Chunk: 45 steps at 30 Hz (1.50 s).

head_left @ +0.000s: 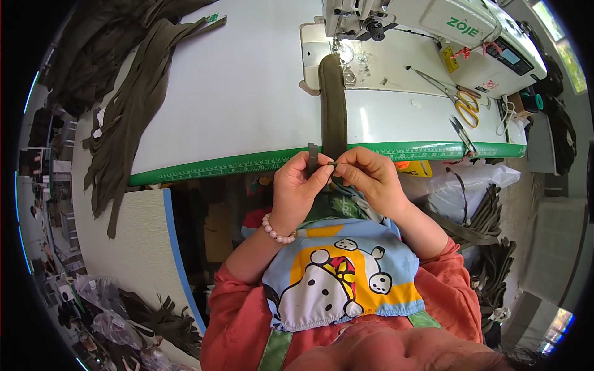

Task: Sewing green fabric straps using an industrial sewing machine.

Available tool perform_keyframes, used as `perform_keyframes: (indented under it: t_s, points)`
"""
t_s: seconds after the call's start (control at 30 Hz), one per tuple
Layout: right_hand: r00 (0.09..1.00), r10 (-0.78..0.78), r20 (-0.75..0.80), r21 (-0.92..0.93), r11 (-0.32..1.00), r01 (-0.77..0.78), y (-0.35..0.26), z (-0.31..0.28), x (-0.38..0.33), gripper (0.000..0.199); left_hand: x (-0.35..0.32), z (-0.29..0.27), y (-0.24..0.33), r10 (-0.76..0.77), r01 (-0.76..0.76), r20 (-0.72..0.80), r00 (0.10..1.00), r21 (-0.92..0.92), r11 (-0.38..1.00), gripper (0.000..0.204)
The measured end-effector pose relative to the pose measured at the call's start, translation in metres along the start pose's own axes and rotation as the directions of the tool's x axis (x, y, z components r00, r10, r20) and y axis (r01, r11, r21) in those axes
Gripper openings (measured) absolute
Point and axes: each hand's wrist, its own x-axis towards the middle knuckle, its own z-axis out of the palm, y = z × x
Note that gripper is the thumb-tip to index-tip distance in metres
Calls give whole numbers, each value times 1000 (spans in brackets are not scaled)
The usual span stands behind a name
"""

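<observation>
A padded olive-brown fabric strap [334, 111] runs from under the sewing machine's needle toward me and over the table's front edge. Both my hands meet at its near end, fingertips almost touching. My left hand [292, 193] is closed in a pinch, and a narrow grey-brown strip [313, 156] stands up between its fingers. Thumb and forefinger of my right hand [375, 184] pinch the near end of the strap. The exact spot under the fingertips is partly hidden. A beaded bracelet [278, 230] circles my left wrist.
The white sewing machine [433, 25] stands at the back right. Yellow-handled scissors [467, 106] and small thread snips [463, 135] lie right of the strap. Long olive strips [139, 105] hang over the table's left side. A green measuring tape [247, 166] lines the front edge.
</observation>
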Motion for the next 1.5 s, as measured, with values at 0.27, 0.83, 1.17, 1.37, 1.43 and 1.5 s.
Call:
perform_keyframes:
  t_s: [0.27, 0.83, 1.17, 1.37, 1.43, 1.5]
  points:
    - [999, -23, -27, -33, 999, 22, -6, -2, 6, 13, 3, 3, 6, 3, -3, -24, 1000, 9, 1000, 9]
    - [935, -352, -49, -353, 882, 314, -18, -61, 109, 8, 101, 1, 44, -137, 137, 40, 990, 22, 990, 49]
    - [932, -321, -168, -523, 831, 192, 8, -74, 160, 9, 137, -6, 16, 486, -415, 267, 832, 881, 225, 57]
    - [959, -258, -113, -565, 811, 151, 0, -78, 161, 9, 141, -16, 22, 273, -627, 606, 747, 779, -12, 40]
    - [969, -222, -106, -563, 817, 126, -2, -79, 161, 9, 143, -15, 27, 261, -627, 603, 754, 779, 11, 42]
    - [979, -160, -130, -490, 868, 77, -2, -79, 160, 10, 145, -16, 30, 242, -619, 593, 768, 784, 44, 45]
